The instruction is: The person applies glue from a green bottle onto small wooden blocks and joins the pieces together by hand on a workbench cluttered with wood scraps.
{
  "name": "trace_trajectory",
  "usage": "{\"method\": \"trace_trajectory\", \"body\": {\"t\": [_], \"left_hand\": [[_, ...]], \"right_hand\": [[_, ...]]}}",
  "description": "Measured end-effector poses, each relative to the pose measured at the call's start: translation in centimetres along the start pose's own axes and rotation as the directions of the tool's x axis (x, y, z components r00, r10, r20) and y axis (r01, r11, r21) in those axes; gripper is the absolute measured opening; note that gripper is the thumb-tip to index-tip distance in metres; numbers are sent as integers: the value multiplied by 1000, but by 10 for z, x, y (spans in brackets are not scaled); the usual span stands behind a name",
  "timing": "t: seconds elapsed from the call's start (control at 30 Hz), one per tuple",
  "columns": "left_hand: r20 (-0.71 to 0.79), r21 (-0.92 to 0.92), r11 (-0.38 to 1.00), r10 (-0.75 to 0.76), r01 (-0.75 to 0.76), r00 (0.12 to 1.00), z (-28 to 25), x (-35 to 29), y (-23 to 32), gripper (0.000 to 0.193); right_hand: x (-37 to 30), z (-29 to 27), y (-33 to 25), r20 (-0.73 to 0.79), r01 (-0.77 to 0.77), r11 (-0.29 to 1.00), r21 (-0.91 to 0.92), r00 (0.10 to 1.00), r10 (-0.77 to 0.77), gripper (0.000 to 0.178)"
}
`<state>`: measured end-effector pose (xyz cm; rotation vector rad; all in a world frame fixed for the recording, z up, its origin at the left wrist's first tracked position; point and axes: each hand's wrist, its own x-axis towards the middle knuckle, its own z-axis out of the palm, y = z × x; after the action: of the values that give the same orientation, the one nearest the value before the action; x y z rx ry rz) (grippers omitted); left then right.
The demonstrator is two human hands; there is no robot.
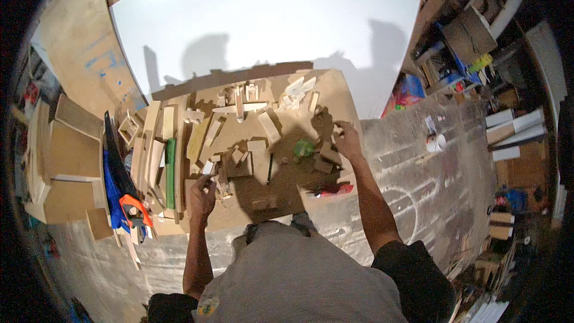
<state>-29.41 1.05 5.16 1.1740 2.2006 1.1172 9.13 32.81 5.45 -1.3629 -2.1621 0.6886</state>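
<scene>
My left hand (202, 198) is at the near left of a brown work table (281, 188), its fingers curled together. A small white block (208, 167) shows just beyond the fingertips; whether they grip it or something else is hidden. Over the table's right edge, my right hand (347, 140) has thumb and forefinger apart, with nothing visible between them. Its shadow falls on the tabletop beside a round green thing (304, 148). Between the hands lie wooden blocks, including a pale upright-lying block (269, 127) and a squarish one (257, 145).
Long wood strips (169, 122) and a green bar (171, 170) line the table's left side. An orange-handled saw (136, 208) is beside them. Small wood pieces (297, 93) are heaped at the back. A red tool (335, 191) rests near the front right; a white cup (436, 142) stands farther right.
</scene>
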Motion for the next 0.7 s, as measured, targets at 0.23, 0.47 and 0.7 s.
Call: {"method": "trace_trajectory", "body": {"t": [0.23,0.47,0.7], "left_hand": [[-143,86,963,-241,255,960,13,-61,55,22],[-143,-24,960,-278,278,950,63,-22,101,22],[185,13,1000,-15,13,983,156,141,135,42]], "right_hand": [[110,44,4,328,316,901,-298,920,-214,49],[103,21,27,477,442,801,-405,849,-227,47],[136,39,3,495,180,958,223,826,-270,53]]}}
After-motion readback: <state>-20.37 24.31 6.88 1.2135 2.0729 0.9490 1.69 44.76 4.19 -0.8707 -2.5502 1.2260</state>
